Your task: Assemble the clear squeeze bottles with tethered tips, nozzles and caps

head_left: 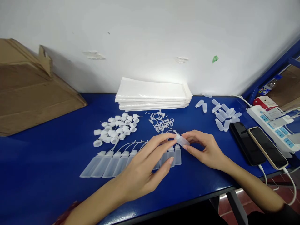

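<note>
My right hand (pixel 205 148) pinches a small translucent plastic bottle (pixel 183 140) between thumb and fingers, its neck tilted up toward the left. At that neck, a thin white strap (pixel 175 132) shows. My left hand (pixel 150 165) reaches across with index and middle fingertips touching the neck, its fingers stretched out and the thumb held apart. Below and behind the left hand stands a row of similar bottles (pixel 110 165), several with thin straps curving from their necks. More of the row (pixel 177 155) shows beneath the held bottle; the middle part is hidden by my left hand.
White caps (pixel 117 129) lie piled at left centre, beside a tangle of loose straps (pixel 161 121). Loose bottles (pixel 222 114) lie at right. White packets (pixel 153 93) are stacked by the wall. Cardboard (pixel 30 93), two phones (pixel 268 147) and a power strip (pixel 276 128) edge the blue table (pixel 47 162).
</note>
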Demonstrator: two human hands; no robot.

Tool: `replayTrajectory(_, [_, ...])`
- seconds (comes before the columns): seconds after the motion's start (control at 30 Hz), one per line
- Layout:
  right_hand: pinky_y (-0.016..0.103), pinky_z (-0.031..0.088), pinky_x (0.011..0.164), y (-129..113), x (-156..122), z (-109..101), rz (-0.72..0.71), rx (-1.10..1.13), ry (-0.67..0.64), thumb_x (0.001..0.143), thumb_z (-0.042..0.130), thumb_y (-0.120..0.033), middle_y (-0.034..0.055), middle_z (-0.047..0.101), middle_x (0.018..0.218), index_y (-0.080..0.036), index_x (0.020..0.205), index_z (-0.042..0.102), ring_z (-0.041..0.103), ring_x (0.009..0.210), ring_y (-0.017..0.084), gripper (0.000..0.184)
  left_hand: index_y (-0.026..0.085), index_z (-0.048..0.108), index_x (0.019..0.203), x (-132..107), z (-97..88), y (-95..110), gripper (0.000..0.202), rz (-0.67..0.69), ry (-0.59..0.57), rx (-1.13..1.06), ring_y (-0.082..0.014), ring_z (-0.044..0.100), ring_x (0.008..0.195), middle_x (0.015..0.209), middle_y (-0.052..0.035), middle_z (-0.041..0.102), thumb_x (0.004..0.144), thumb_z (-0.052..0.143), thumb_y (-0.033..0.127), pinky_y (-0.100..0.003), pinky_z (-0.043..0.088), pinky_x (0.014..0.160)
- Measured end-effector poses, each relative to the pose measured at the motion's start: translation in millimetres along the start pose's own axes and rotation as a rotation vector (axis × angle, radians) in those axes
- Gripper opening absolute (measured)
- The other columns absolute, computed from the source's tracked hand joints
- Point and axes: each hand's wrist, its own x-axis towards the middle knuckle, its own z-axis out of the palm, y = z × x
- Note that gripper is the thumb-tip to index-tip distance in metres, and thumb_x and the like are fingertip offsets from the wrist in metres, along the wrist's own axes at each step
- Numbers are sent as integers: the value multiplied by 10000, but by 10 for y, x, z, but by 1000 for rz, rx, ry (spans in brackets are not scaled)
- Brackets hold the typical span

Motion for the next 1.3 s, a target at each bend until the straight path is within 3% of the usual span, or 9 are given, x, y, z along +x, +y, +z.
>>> replayTrajectory(0.27, [331,604,830,32,-20,25,-90,-38,-26,923,578,-187,55,680,1046,-247,1345,535,687,901,160,429,74,509,1315,-22,47,-7,417,178,36,192,-287,594,1221,1310,-212,576,899,534,52,-380,552,1011])
replayTrajectory(0.4, [320,611,801,20,-21,22,-121,-48,-19,933,571,-195,56,676,1052,-261,1335,559,683,891,161,408,28,540,1288,-1,66,-14,431,275,59,272,-295,600,1224,1288,-220,612,859,579,25,-368,549,1032])
replayTrajectory(0.53, [314,621,774,11,-24,18,-55,-43,8,930,577,-226,54,672,1004,-255,1305,591,700,880,170,377,13,539,1298,2,81,-28,467,345,78,292,-303,592,1244,1256,-213,649,835,591,-4,-388,554,1040])
replayTrajectory(0.67, [331,627,780,8,-32,23,22,61,10,917,601,-252,59,674,1020,-240,1266,612,715,871,175,350,52,503,1351,-13,89,-28,511,315,81,254,-294,605,1227,1244,-188,660,847,572,-4,-409,571,1018])
replayTrajectory(0.83, [341,614,824,-1,-34,25,190,356,-38,879,667,-301,65,679,1124,-230,1204,622,734,916,188,335,55,516,1314,-7,78,-3,470,213,131,197,-297,594,1220,1279,-212,605,851,563,-10,-416,565,1009])
replayTrajectory(1.0, [305,593,843,-7,-13,27,228,585,-104,868,694,-289,33,677,1074,-235,1160,596,739,868,144,313,43,523,1282,1,76,-3,434,268,103,197,-277,596,1215,1241,-207,619,854,560,-13,-382,547,1030])
replayTrajectory(1.2, [266,598,735,-8,-40,92,251,509,-54,810,746,-273,16,632,1039,-232,1128,597,735,787,134,354,104,509,1298,8,55,31,430,159,155,167,-244,641,1121,1198,-169,629,878,577,39,-361,594,934])
replayTrajectory(1.3, [215,579,641,-14,-64,121,225,422,-19,767,777,-240,-12,604,982,-241,1110,608,720,705,106,382,75,444,1386,28,63,49,542,205,160,252,-275,631,1154,1219,-188,632,870,607,47,-385,603,932])
